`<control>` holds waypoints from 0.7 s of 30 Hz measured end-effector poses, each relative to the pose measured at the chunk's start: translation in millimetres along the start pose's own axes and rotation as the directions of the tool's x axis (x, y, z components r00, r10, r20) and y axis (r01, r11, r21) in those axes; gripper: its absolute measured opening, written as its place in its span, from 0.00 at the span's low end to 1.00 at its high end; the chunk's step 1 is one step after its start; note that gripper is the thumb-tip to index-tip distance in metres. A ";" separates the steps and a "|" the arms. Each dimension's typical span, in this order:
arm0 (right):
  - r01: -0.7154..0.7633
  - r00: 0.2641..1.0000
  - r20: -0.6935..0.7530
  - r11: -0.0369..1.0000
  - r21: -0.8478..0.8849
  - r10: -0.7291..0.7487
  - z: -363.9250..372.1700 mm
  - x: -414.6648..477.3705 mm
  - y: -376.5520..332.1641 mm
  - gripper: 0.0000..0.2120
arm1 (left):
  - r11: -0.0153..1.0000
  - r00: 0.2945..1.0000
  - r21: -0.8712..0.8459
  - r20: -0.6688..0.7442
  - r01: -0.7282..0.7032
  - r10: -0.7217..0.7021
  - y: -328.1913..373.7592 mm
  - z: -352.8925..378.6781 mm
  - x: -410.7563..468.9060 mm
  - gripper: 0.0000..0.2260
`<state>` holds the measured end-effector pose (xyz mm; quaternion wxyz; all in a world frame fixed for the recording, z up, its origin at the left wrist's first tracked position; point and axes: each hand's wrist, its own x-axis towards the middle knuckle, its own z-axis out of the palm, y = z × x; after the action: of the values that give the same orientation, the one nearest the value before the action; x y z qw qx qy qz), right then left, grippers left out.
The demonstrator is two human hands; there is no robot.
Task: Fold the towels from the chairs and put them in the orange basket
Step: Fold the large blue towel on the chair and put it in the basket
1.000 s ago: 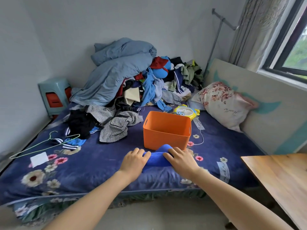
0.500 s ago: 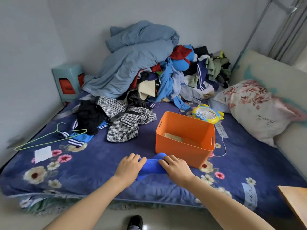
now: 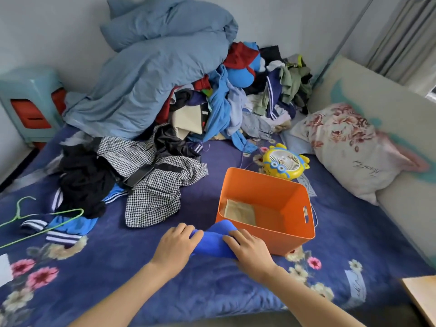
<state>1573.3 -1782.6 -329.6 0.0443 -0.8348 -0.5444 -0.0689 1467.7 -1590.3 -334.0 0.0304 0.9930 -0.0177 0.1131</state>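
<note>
A folded blue towel [image 3: 215, 241] is held between both hands just in front of the orange basket [image 3: 283, 234], its top edge rising against the basket's near wall. My left hand [image 3: 175, 244] grips the towel's left end. My right hand [image 3: 251, 250] holds the right end, fingers curled over it. The orange basket stands on the dark blue flowered bed [image 3: 118, 267]. Inside the basket a folded beige towel [image 3: 240, 211] lies flat on the bottom.
A heap of clothes [image 3: 153, 182] and a blue-grey duvet [image 3: 151, 74] cover the back of the bed. A yellow toy fan [image 3: 284, 165] sits behind the basket, a flowered pillow [image 3: 354, 147] to the right. A green hanger [image 3: 35, 215] lies left. A wooden table corner [image 3: 422, 296] juts in at right.
The blue towel has come up off the bed toward the basket's rim, held by both hands. The view has tilted down and closer, showing the beige towel inside the basket.
</note>
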 end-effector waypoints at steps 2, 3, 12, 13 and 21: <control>-0.015 0.998 -0.060 1.000 0.003 0.015 -2.6 -0.3 7.0 0.32 | 1.000 0.999 -0.010 -0.040 -0.028 0.027 -1.5 0.3 10.8 0.34; -0.030 0.997 -0.077 1.000 -0.005 0.029 -5.8 -1.2 12.7 0.32 | 0.999 0.997 -0.018 -0.069 -0.040 0.039 -0.5 1.2 18.2 0.34; -0.146 0.953 -0.279 0.986 -0.075 0.120 -30.6 4.3 92.7 0.15 | 0.991 0.976 0.027 -0.167 -0.135 0.137 22.6 -1.3 115.6 0.23; -0.153 0.952 -0.280 0.985 -0.076 0.126 -28.8 5.4 102.3 0.15 | 0.990 0.978 0.034 -0.150 -0.140 0.143 24.5 1.3 125.7 0.23; -0.229 0.968 -0.092 0.972 0.047 0.232 0.3 14.0 183.9 0.33 | 0.979 0.979 0.079 0.094 -0.189 0.181 37.7 37.1 213.4 0.25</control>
<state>1747.1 -1844.1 -327.5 0.0934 -0.8872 -0.4420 -0.0937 1682.2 -1636.3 -319.8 -0.0244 0.9914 -0.1063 0.0729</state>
